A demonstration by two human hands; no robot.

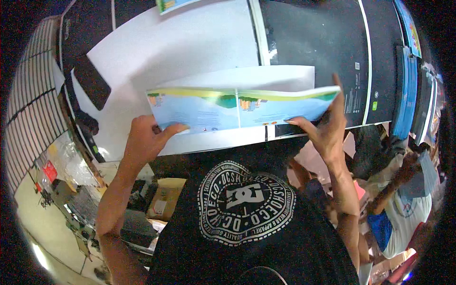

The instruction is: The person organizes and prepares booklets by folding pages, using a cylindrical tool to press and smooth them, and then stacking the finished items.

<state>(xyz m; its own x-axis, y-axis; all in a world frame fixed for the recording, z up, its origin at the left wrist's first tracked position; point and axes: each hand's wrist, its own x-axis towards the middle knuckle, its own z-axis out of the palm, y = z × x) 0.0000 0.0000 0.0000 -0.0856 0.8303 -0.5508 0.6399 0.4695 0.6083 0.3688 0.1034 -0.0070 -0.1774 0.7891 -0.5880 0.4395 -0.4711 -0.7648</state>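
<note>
Both hands — left hand (145, 137), right hand (327, 128) — hold a printed sheet (237, 109).

- The left hand (145, 137) has its fingers hidden behind the printed sheet (237, 108).
- A blue-edged stack (406, 90) at the right rim blurs out.
- Clutter at lower left is too small to tell.

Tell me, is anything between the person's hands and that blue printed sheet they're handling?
Nothing visible. The left hand already grips the blue printed sheet at its lower left corner, and the right hand holds its right end, thumb under the lower edge. The sheet is held above the white sheet.
</note>
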